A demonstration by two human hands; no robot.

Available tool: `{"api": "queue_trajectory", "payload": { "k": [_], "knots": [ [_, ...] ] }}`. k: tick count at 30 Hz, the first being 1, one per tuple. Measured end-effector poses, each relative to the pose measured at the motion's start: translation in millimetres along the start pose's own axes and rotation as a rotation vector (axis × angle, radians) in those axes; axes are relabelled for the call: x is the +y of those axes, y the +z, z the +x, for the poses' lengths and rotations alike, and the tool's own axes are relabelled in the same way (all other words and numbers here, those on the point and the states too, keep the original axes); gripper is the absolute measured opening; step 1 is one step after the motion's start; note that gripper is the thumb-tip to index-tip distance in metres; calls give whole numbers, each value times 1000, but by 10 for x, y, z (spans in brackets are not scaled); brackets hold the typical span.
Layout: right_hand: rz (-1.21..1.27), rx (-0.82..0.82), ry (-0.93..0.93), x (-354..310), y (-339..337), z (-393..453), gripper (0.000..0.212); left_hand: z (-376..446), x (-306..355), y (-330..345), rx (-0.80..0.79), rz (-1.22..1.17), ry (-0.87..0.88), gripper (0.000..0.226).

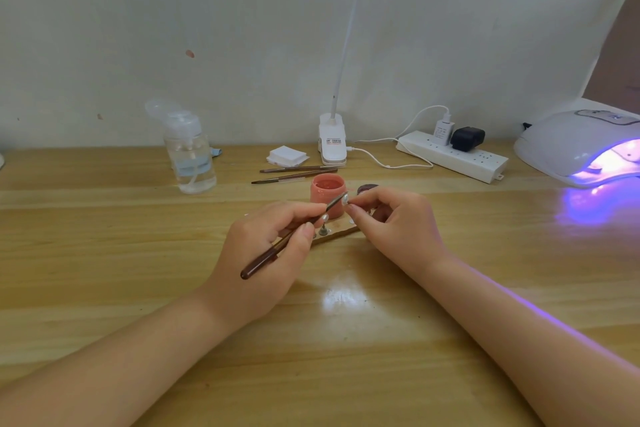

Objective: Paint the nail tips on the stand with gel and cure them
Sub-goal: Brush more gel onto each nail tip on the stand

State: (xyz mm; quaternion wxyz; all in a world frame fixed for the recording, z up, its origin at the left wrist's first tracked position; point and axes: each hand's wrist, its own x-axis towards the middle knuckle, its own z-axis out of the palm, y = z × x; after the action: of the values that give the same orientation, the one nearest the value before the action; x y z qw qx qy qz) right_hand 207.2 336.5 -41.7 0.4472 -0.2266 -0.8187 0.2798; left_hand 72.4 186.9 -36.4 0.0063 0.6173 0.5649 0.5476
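My left hand [263, 236] grips a brown brush [291, 236] with curled fingers, its dark handle end sticking out toward me and its tip pointing up and to the right. The tip touches a small pale nail tip [345, 198] that my right hand [391, 218] pinches between thumb and forefinger, raised above the table [104, 253]. Both hands are closed on what they carry.

Below and between my hands lies the stand [341, 236], a thin brown strip flat on the table, partly hidden by my fingers. One more nail tip [325, 218] sits upright on a small peg [323, 229] of it, just beside my left fingers. Whether any other pegs carry tips, I cannot tell.

Just behind my hands stands an open pink jar [328, 196] of gel, and to its right a dark lid [367, 188], half covered by my right hand. Further back lie two spare brushes [298, 173] side by side, a stack of white pads [287, 155], and the white clip base of a desk lamp [332, 144] whose neck rises up the wall. A clear pump bottle [190, 156] stands to the left. To the right, a white power strip [453, 156] holds a white charger and a black plug. At the far right edge sits the white curing lamp [578, 146], glowing purple inside and throwing purple light onto the table and along my right forearm.
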Motion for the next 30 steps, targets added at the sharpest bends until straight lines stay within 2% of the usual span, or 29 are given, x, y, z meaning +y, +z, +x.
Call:
{"api": "queue_trajectory", "payload": {
  "k": [6,10,15,23,28,30],
  "knots": [
    [-6,0,-19,-53,-11,3,41,-8,-29,-1,-39,-7,-12,31],
    [10,-4,-4,-48,-15,-2,32,-20,-15,-18,-22,-40,-16,26],
    [22,-7,32,-14,-18,-5,6,-3,22,7,-6,-37,-37,25],
    [30,4,33,-68,-13,-7,29,-30,-18,-17,-39,-81,-64,26],
    [45,9,41,-27,-11,-12,4,-12,10,0,14,-46,-47,22],
    [41,8,37,-19,-8,-12,8,-8,4,6,-1,-31,-70,25]
  ]
}}
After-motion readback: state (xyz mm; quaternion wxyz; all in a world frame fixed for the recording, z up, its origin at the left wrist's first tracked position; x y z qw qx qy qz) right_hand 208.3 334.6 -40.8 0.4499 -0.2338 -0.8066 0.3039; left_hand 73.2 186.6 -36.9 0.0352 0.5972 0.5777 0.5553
